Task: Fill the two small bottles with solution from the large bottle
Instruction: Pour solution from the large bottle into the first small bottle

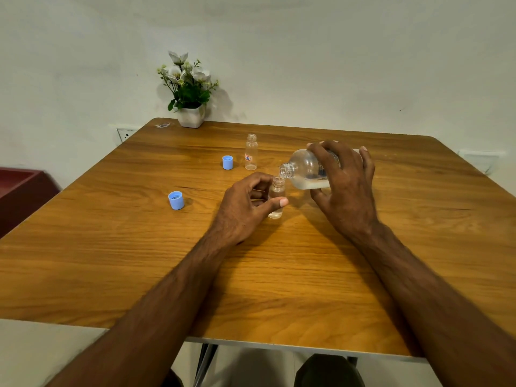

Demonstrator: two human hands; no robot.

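Observation:
My right hand (346, 188) grips the large clear bottle (305, 170), tipped on its side with its open mouth pointing left and down onto the neck of a small bottle. Clear liquid lies along the large bottle's lower side. That small clear bottle (276, 198) stands upright on the wooden table (139, 247), held by my left hand (245, 208) between thumb and fingers; some liquid shows at its bottom. A second small bottle (250, 152), uncapped, with a red and white label, stands farther back and looks empty.
Two blue caps lie on the table: one (227, 162) left of the far small bottle, one (176, 200) nearer and farther left. A white pot of flowers (190, 107) stands at the back edge by the wall. A dark red piece of furniture (22, 196) sits at the left.

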